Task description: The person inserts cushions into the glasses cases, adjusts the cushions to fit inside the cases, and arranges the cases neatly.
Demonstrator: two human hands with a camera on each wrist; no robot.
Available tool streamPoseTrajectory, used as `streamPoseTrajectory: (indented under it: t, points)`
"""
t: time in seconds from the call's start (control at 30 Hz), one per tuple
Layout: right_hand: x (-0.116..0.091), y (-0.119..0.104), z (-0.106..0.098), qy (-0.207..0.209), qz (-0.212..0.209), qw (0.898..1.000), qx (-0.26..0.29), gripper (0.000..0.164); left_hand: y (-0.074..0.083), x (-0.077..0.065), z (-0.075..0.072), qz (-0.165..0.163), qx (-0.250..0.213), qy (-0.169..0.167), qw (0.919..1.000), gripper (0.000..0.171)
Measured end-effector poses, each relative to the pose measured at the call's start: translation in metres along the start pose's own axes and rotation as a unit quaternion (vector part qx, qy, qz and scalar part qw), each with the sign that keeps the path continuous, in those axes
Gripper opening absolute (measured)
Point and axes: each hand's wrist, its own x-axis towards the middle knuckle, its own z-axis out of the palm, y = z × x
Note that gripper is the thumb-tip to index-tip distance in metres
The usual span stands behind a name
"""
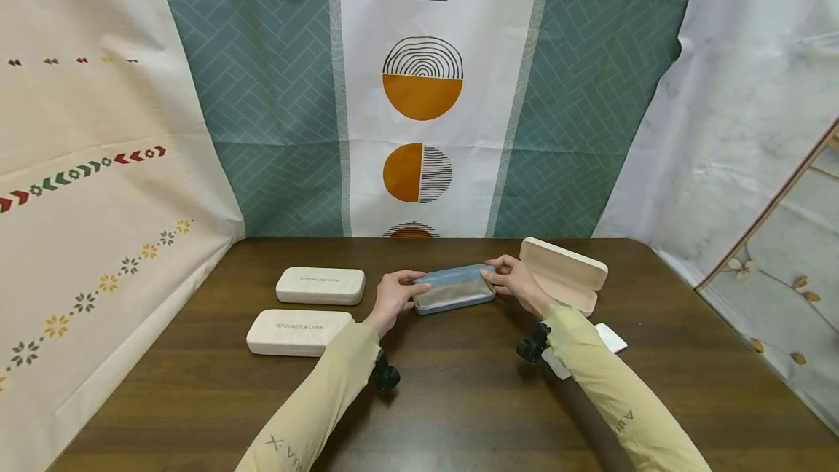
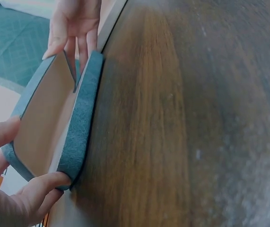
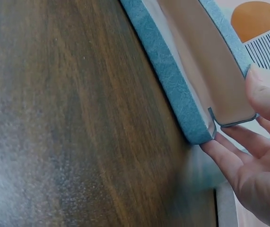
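Observation:
A blue glasses case [image 1: 455,296] with a beige lining lies on the table, its lid part-way raised. My left hand [image 1: 392,299] grips the left end: in the left wrist view the thumb and fingers [image 2: 45,187] hold both the lid and the base. At the other end my right hand [image 1: 515,282] pinches the lid, with the thumb [image 3: 262,94] on its edge and other fingers touching the base's corner. The lining [image 3: 210,61] shows between lid and base, and I see nothing lying inside.
Two closed white glasses cases [image 1: 320,286] lie to the left, one in front of the other. An open cream glasses case [image 1: 564,277] stands behind my right forearm. A white cloth [image 1: 611,338] is partly hidden under that sleeve. Patterned curtains hang behind the brown table [image 1: 452,414].

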Motion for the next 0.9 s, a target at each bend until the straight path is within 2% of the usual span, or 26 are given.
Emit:
streamPoseTrajectory:
  t: [0.1, 0.17, 0.3, 0.43, 0.6, 0.73, 0.9]
  points:
    - [-0.001, 0.001, 0.001, 0.002, -0.009, 1.000, -0.005, 0.032, -0.001, 0.000, 0.000, 0.003, 0.004, -0.002, 1.0000, 0.032]
    - [-0.002, 0.002, 0.001, 0.005, -0.020, 0.999, -0.030, 0.032, -0.001, -0.001, -0.001, 0.002, 0.018, -0.002, 0.9998, 0.031]
    - [-0.004, 0.005, 0.002, 0.002, -0.045, 0.996, -0.079, 0.033, -0.001, -0.003, 0.000, 0.031, 0.102, -0.001, 0.9943, 0.031]
    - [-0.004, 0.007, 0.001, -0.006, -0.053, 0.996, -0.072, 0.034, 0.000, -0.003, 0.001, 0.069, 0.160, 0.002, 0.9848, 0.030]
    - [-0.004, 0.008, 0.001, -0.011, -0.042, 0.996, -0.074, 0.041, -0.003, -0.002, 0.001, 0.082, 0.165, 0.002, 0.9829, 0.033]
    - [-0.004, 0.008, 0.002, -0.022, -0.032, 0.997, -0.074, 0.056, -0.005, 0.001, -0.002, 0.084, 0.169, 0.007, 0.9819, 0.034]
    - [-0.004, 0.004, 0.007, -0.026, -0.010, 0.996, -0.090, 0.067, -0.006, 0.008, -0.006, 0.072, 0.158, 0.021, 0.9845, 0.033]
